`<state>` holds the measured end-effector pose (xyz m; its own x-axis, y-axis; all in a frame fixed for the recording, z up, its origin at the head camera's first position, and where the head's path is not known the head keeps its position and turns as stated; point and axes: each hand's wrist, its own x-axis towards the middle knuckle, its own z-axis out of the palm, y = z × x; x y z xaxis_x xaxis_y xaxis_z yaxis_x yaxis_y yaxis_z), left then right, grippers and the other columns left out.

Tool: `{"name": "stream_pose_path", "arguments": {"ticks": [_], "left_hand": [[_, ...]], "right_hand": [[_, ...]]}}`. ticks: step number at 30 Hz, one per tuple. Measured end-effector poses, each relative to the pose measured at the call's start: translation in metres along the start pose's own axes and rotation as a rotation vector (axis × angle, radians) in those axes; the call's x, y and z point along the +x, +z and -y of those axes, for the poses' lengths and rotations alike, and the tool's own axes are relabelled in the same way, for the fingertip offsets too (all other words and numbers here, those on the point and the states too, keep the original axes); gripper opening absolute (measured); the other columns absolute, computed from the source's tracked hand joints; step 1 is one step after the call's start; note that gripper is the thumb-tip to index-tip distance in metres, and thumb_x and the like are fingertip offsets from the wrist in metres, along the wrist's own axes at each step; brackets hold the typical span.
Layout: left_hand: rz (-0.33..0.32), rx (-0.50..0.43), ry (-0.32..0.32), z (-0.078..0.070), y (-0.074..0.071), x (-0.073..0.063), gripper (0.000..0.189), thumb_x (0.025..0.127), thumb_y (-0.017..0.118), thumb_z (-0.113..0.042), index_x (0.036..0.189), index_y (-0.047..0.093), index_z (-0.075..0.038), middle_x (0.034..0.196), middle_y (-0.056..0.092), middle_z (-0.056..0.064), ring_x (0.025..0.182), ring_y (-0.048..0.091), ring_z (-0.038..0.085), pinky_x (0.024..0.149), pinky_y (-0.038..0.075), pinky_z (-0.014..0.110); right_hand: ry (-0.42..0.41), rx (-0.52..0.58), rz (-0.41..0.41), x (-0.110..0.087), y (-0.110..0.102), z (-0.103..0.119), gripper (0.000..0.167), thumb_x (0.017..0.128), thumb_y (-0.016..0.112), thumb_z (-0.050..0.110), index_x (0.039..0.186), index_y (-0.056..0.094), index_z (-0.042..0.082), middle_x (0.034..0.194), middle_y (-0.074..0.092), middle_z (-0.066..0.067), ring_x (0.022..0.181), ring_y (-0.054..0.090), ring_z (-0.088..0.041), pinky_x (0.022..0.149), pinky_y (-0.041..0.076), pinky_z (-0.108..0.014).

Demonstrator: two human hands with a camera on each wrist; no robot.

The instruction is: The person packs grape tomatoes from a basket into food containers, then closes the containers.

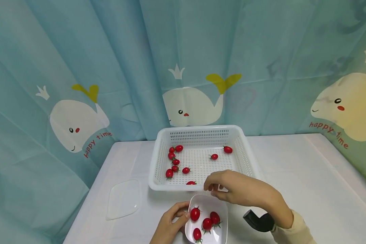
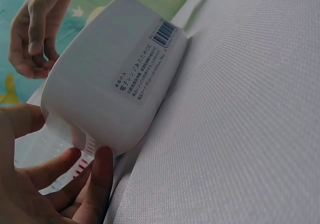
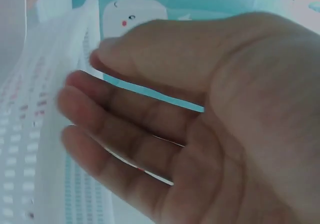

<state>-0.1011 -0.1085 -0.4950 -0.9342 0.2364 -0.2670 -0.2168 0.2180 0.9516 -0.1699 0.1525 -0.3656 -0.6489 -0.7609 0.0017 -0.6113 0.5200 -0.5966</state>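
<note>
My left hand (image 1: 170, 222) grips the left side of a small white plastic container (image 1: 211, 203), thumb at its rim and fingers against its wall. Several cherry tomatoes (image 1: 207, 224) with green stems lie inside it. In the left wrist view, a printed label (image 2: 142, 59) shows on the container's outer wall. Over the container's far right corner, close to the front rim of the white basket (image 1: 154, 166), hovers my right hand (image 1: 239, 189). Its fingers (image 3: 125, 134) are loosely bent in the right wrist view, with nothing between them and the thumb.
More cherry tomatoes (image 1: 175, 162) lie in the slotted basket, mostly along its left side. A clear lid (image 1: 123, 200) rests on the white tablecloth (image 1: 299, 189) to the left. Behind the table hangs a blue-green curtain (image 1: 128, 67) with whale prints.
</note>
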Motion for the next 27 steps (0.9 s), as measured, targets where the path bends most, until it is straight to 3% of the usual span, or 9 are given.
{"name": "stream_pose_path", "arguments": {"ticks": [6,11,16,20,27], "left_hand": [[-0.008,0.008,0.002,0.001,0.0,0.0,0.053,0.101,0.066,-0.035,0.143,0.059,-0.004,0.113,0.073,0.008,0.103,0.062,0.018,0.074,0.058,0.02],[-0.004,0.01,0.011,0.001,0.0,0.0,0.054,0.1,0.065,-0.036,0.143,0.059,-0.003,0.108,0.073,0.008,0.104,0.061,0.018,0.074,0.058,0.02],[-0.005,0.0,0.007,0.0,0.0,0.0,0.054,0.1,0.065,-0.037,0.143,0.059,-0.004,0.109,0.073,0.008,0.103,0.06,0.017,0.073,0.058,0.022],[-0.001,0.001,0.01,-0.001,-0.001,0.0,0.054,0.101,0.064,-0.037,0.143,0.059,-0.005,0.111,0.074,0.008,0.104,0.06,0.017,0.073,0.058,0.022],[0.001,0.018,0.02,0.0,-0.001,-0.001,0.053,0.101,0.064,-0.037,0.144,0.059,-0.005,0.112,0.074,0.009,0.108,0.061,0.017,0.074,0.057,0.021]], "right_hand": [[-0.022,-0.115,-0.126,0.0,-0.004,-0.013,0.018,0.097,0.071,0.008,0.113,0.073,0.017,0.109,0.072,0.009,0.099,0.066,-0.007,0.09,0.06,-0.032],[0.027,-0.184,-0.196,0.0,-0.007,-0.02,0.025,0.096,0.073,0.011,0.12,0.07,0.018,0.119,0.07,0.006,0.112,0.065,-0.016,0.097,0.059,-0.04],[-0.002,-0.25,-0.401,0.0,-0.014,-0.029,0.034,0.094,0.075,0.005,0.126,0.066,0.013,0.131,0.064,-0.003,0.125,0.059,-0.025,0.105,0.053,-0.048],[0.02,-0.249,-0.558,-0.001,-0.02,-0.034,0.041,0.092,0.073,-0.001,0.13,0.062,0.009,0.142,0.057,-0.015,0.134,0.05,-0.037,0.109,0.046,-0.059],[0.134,-0.183,-0.705,0.0,-0.023,-0.041,0.047,0.093,0.069,-0.002,0.137,0.057,0.004,0.152,0.046,-0.024,0.139,0.039,-0.047,0.11,0.039,-0.068]]}}
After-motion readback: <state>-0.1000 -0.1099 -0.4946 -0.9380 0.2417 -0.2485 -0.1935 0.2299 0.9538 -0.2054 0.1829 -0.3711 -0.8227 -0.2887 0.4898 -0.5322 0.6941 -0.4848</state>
